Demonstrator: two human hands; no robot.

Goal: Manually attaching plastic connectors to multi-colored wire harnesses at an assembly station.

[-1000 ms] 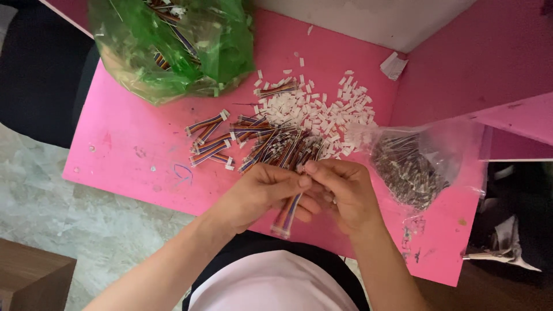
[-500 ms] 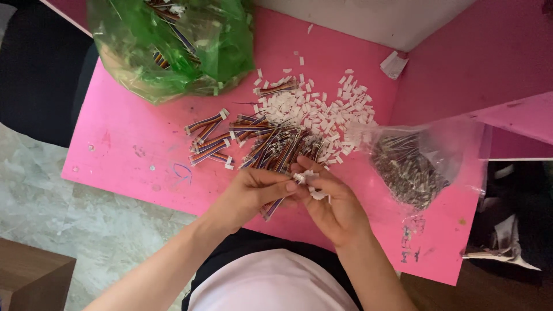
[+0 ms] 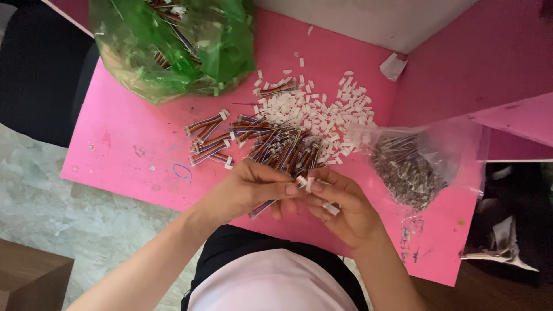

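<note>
Pink tabletop (image 3: 127,132) spans your view, grey stone floor (image 3: 69,224) below it at left. Crinkled green bag (image 3: 173,46) sits up left, ribbon cables (image 3: 213,138) fanned out beside a heap of small white plugs (image 3: 322,109). Your left hand (image 3: 247,190) pinches a striped cable (image 3: 262,207) at the table's near edge; your right hand (image 3: 340,204) grips white plugs. Clear bag (image 3: 415,167) lies right.
</note>
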